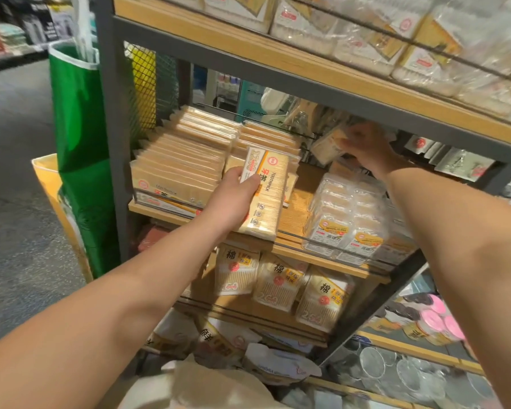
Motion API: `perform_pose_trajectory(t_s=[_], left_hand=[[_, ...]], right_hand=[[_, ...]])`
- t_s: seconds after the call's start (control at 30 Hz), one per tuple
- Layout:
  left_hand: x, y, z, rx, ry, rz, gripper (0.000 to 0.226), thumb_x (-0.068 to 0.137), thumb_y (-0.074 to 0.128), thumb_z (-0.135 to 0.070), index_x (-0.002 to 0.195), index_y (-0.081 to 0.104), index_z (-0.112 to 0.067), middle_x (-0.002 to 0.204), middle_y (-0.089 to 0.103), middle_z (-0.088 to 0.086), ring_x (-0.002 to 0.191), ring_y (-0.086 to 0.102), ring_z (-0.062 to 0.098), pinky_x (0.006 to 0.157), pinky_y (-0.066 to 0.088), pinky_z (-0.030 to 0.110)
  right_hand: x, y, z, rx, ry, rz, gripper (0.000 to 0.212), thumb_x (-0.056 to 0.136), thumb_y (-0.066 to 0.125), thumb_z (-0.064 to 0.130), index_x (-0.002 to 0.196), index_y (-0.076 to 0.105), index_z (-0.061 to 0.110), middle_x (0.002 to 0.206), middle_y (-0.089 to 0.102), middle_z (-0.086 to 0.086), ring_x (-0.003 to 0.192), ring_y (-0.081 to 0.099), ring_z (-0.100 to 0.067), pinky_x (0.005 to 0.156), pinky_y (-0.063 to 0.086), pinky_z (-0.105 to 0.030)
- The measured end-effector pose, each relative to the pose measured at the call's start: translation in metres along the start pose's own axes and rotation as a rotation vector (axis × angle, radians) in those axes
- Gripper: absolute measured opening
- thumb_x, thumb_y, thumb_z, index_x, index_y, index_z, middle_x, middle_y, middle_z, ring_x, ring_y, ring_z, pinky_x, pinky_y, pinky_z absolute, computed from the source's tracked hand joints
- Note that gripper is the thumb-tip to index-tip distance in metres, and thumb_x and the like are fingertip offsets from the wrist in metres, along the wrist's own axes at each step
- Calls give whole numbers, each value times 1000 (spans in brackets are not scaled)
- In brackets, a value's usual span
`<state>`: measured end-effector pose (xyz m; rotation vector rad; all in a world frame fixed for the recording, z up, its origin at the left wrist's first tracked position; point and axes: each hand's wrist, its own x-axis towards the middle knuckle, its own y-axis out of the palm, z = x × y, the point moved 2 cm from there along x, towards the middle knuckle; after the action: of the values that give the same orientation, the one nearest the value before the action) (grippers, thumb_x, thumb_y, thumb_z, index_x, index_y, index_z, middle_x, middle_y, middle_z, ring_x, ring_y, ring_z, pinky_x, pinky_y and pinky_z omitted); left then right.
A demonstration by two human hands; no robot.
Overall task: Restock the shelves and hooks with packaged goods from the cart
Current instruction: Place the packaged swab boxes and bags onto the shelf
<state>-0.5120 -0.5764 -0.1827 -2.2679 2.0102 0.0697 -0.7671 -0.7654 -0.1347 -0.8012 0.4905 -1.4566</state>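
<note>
left hand point(233, 199) grips a toothpick pack point(264, 196) by its left edge, thumb on the printed face, fingers curled behind. pack is held upright at the front of the middle shelf point(289, 240), just right of the packed rows. right hand point(366, 149) reaches to the back of the same shelf and pinches a small clear packet point(329, 147); the image is blurred there, contents unclear.

middle shelf, wooden board in a grey metal frame point(112, 143): left side filled with two rows of toothpick packs point(186, 160) standing on edge, too many to count exactly. right side holds a clear tray of small plastic boxes point(345, 219) with yellow labels, two labels readable at the front.

lower shelf: three cotton swab bags point(278, 284) stand side by side behind a wire rail. top shelf point(278, 54): film-wrapped white and yellow packs point(366, 36), count unclear.

bottom of frame: loose crumpled packages point(248, 349) lie in a heap; i cannot tell what holds them. to the right, another shelf with pink round items point(443, 320) and clear glassware point(396, 370).

left of the frame hangs a green bag point(80, 143), with a yellow bag point(50, 184) behind it. floor is grey speckled point(12, 172); more store shelving in the far corner.
</note>
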Motion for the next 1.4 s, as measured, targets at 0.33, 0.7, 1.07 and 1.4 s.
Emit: perform_pose_trajectory(t_s=[0.33,0.7,1.07,1.4], left_hand=[[4,-2,2,5,-3,15,16,104,43,-30,120,43,-29,109,66,-1,94,67,17,77,55,32],[6,-2,7,-1,-34,11,13,104,43,-32,117,42,-30,113,67,1,100,67,20,90,55,40],[10,-2,10,35,-50,-8,39,103,41,-37,139,45,-21,116,67,0,100,67,18,87,55,36],[9,-2,10,69,-59,13,42,103,40,-40,140,45,-21,117,68,0,102,66,17,91,53,39]], right_hand=[[0,19,7,-206,-28,285,57,90,69,28,141,47,12,143,49,-10,129,48,-27,102,36,-34],[-3,2,-11,-351,31,320,45,95,63,28,136,54,15,139,53,-8,126,51,-29,99,37,-32],[-9,-9,-19,-287,101,329,43,98,57,26,139,52,16,145,49,-9,133,44,-29,100,32,-33],[-28,-5,-9,-300,277,333,75,87,17,82,151,26,43,162,19,6,149,18,-22,119,12,-45]])
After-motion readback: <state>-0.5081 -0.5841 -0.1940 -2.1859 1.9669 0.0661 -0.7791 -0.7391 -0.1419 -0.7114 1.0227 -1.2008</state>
